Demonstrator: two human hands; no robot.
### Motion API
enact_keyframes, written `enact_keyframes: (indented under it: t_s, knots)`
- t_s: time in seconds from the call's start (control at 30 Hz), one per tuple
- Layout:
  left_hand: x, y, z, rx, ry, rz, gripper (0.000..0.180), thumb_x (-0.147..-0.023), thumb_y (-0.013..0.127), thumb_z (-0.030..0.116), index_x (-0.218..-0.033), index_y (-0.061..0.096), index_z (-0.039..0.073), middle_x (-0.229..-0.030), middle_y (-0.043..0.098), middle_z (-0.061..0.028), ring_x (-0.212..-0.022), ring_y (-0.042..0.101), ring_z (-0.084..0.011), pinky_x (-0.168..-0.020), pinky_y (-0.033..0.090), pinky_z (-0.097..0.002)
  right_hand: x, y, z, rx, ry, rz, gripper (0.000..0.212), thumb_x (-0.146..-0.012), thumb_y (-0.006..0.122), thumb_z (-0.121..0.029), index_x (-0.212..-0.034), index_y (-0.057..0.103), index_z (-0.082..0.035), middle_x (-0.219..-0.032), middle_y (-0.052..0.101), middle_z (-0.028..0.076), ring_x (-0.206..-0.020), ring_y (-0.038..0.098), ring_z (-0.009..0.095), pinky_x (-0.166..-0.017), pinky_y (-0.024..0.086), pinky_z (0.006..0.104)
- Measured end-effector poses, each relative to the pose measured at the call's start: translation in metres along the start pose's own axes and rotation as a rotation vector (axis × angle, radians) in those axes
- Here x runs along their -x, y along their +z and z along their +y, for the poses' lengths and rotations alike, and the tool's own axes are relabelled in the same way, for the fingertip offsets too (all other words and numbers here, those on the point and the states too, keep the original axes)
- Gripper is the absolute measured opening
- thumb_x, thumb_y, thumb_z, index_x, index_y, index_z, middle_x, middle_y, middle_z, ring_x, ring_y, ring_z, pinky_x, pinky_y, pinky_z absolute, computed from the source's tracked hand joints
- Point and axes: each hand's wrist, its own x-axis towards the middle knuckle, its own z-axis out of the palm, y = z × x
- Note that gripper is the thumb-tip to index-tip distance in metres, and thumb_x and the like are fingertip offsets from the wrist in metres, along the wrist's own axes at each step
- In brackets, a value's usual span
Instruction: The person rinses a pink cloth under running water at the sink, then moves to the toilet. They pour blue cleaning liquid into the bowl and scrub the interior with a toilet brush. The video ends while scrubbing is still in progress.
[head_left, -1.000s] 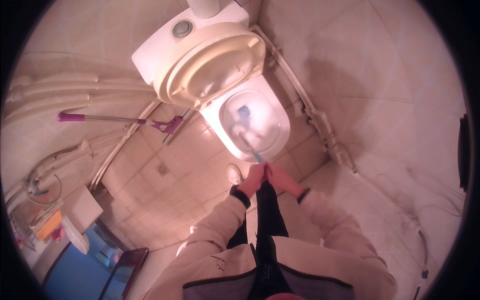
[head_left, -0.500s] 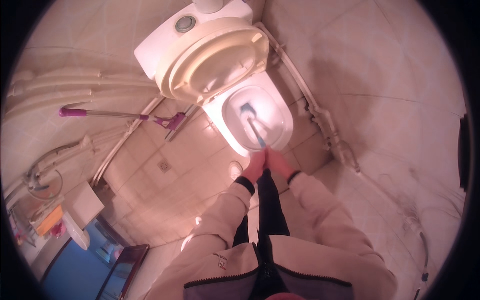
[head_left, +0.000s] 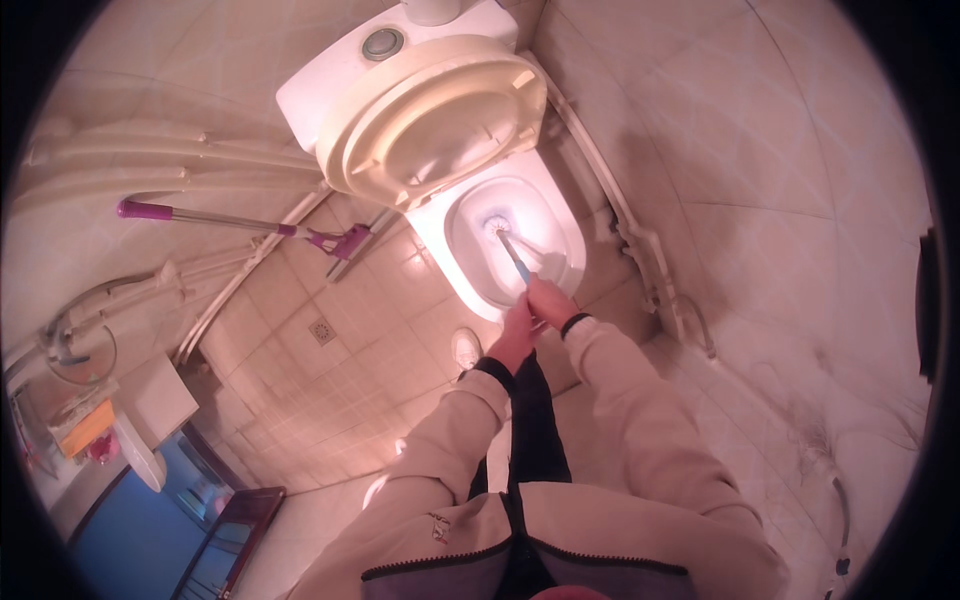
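Note:
With both hands I grip the long handle of a toilet brush point(head_left: 514, 256), grey toward the head and light blue toward my hands. Its pale, round head is down in the bowl of a white toilet point(head_left: 448, 250), near the drain hole. My right hand point(head_left: 552, 301) is closed around the handle just over the bowl's front rim. Closer to me, my left hand point(head_left: 514, 336) is closed on the handle's lower end. The yellowish seat and lid point(head_left: 440, 125) are raised against the tank point(head_left: 305, 100). My fingers hide the handle's end.
A squeegee mop with a purple handle point(head_left: 150, 211) leans to the left of the toilet. A floor drain point(head_left: 320, 331) is set in the tiles. Pipes point(head_left: 640, 250) run along the right wall. A white washbasin unit point(head_left: 160, 400) stands at the lower left.
My right hand has moved a little up and right along the handle, apart from my left. The brush head has shifted slightly lower in the bowl, and the dark patch there is gone.

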Motion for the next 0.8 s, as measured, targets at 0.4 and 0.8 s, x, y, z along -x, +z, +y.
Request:
enact_keyframes:
  t_s: [0.4,0.8]
  knots:
    - [0.04,0.012,-0.085,0.077,-0.362,-0.273,0.027,-0.102,0.044,0.03,-0.111,0.06,0.01,-0.105,0.066,-0.0039,-0.094,0.063,-0.0171,-0.083,0.051,-0.0382,0.154,-0.063,0.026,0.079,-0.076,-0.226,0.025,-0.093,0.05,-0.017,-0.11,0.05,0.001,-0.091,0.067,0.025,-0.086,0.066,0.041,-0.073,0.053,0.0499]
    - [0.0,-0.012,-0.005,-0.908,0.162,-0.017,0.04,-0.097,0.046,0.034,-0.114,0.06,0.001,-0.094,0.067,-0.0177,-0.091,0.066,-0.0296,-0.08,0.052,-0.043,0.052,0.032,0.023,-0.5,-0.006,0.164,0.03,-0.099,0.04,-0.026,-0.109,0.059,-0.004,-0.074,0.065,0.019,-0.058,0.063,0.029,-0.047,0.047,0.0383]
